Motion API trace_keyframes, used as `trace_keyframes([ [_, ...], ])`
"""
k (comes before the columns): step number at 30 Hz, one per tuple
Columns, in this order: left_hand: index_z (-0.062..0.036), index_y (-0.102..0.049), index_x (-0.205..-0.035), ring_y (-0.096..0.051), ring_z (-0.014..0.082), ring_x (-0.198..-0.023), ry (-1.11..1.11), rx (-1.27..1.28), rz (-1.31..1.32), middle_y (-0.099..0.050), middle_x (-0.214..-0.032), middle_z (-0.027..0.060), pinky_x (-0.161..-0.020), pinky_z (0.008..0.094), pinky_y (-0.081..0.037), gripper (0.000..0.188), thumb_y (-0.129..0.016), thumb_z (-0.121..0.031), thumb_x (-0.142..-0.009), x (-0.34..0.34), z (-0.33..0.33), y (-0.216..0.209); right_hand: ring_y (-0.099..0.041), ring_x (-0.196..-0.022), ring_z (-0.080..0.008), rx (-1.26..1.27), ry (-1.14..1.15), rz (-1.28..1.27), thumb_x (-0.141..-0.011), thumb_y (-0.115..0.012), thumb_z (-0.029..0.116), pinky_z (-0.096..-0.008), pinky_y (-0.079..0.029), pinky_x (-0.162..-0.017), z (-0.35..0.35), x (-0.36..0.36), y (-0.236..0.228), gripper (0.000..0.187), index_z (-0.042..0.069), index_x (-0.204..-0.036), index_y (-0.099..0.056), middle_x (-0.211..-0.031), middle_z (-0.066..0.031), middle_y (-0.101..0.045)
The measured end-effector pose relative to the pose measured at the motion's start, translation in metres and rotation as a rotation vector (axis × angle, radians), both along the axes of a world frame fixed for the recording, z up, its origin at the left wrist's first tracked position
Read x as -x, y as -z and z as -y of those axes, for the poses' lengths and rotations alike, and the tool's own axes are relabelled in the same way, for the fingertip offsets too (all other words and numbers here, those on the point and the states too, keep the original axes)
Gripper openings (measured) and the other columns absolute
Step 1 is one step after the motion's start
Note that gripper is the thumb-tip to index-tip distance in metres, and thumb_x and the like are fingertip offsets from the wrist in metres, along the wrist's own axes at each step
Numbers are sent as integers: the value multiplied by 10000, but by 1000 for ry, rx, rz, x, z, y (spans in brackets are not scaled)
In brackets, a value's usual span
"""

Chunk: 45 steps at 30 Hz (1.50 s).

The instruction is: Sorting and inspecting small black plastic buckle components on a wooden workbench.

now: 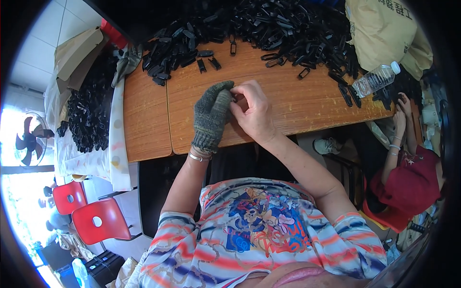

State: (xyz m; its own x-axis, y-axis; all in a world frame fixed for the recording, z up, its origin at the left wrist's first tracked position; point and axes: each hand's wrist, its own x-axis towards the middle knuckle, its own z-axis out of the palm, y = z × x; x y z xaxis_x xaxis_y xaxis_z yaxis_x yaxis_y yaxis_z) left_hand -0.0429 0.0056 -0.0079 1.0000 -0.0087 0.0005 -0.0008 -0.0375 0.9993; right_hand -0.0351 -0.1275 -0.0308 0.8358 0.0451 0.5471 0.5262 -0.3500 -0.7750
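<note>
My left hand [211,115] wears a dark grey-green knitted glove, and its fingers are curled in a pinch. Bare, my right hand [254,111] meets it fingertip to fingertip, also pinching, just above the near part of the wooden table [307,103]. What lies between the fingertips is hidden; only a small dark patch shows there. Beyond my hands, a few black plastic pieces [208,64] lie apart from the big heap of black plastic parts [288,31], some of them frame-shaped with an oblong opening, like the single piece [233,48] at the heap's edge.
At the right, a clear plastic bottle [377,80] lies by a beige sack [382,33]. Another person's hands [402,113] work at that table end. More black parts [89,103] fill a lined box at the left. Red chairs [101,221] and a fan [32,139] stand farther left.
</note>
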Motion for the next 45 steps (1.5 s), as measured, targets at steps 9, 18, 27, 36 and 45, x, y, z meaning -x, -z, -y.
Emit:
trace_keyframes([
  [9, -21, -680, -1002, -617, 163, -778, 130, -330, 452, -650, -901, 60, -712, 301, -507, 164, -553, -121, -977, -6, -13, 8, -627, -922, -308, 55, -103, -150, -796, -749, 33, -391, -537, -771, -5, 14, -8, 498, 21, -1233, -511, -1096, -158, -542],
  [18, -26, -677, -967, -603, 145, -776, 96, 28, 138, -654, -847, 54, -690, 294, -490, 216, -548, -196, -1002, -9, -14, 16, -628, -950, -313, 33, -225, -304, -831, -749, 139, -370, -525, -799, -1, 1, -3, 469, 6, -1233, -546, -1082, -163, -573],
  [27, -27, -662, -1089, -687, 228, -872, -170, -468, 5, -711, -933, 119, -785, 363, -542, 348, -653, -338, -933, -83, -61, 3, -582, -1028, -273, 811, 202, 22, -837, -697, 79, -388, -541, -822, 108, -82, -4, 253, 59, -1088, -676, -1092, -83, -595],
  [36, -37, -678, -1109, -656, 335, -1055, -88, -1168, -88, -691, -1116, 194, -900, 422, -519, 451, -654, -420, -873, -124, -42, -17, -632, -896, -325, 942, 135, 16, -828, -668, 51, -417, -546, -753, 110, -99, -5, 143, 5, -948, -605, -1004, -142, -591],
  [45, -9, -658, -1033, -662, 301, -825, -240, -699, 78, -689, -891, 162, -736, 402, -519, 314, -666, -289, -890, -81, -41, 6, -635, -696, -131, 281, -60, -288, -876, -701, 85, -293, -501, -599, 51, -61, -17, 155, 28, -929, -568, -796, -62, -637],
])
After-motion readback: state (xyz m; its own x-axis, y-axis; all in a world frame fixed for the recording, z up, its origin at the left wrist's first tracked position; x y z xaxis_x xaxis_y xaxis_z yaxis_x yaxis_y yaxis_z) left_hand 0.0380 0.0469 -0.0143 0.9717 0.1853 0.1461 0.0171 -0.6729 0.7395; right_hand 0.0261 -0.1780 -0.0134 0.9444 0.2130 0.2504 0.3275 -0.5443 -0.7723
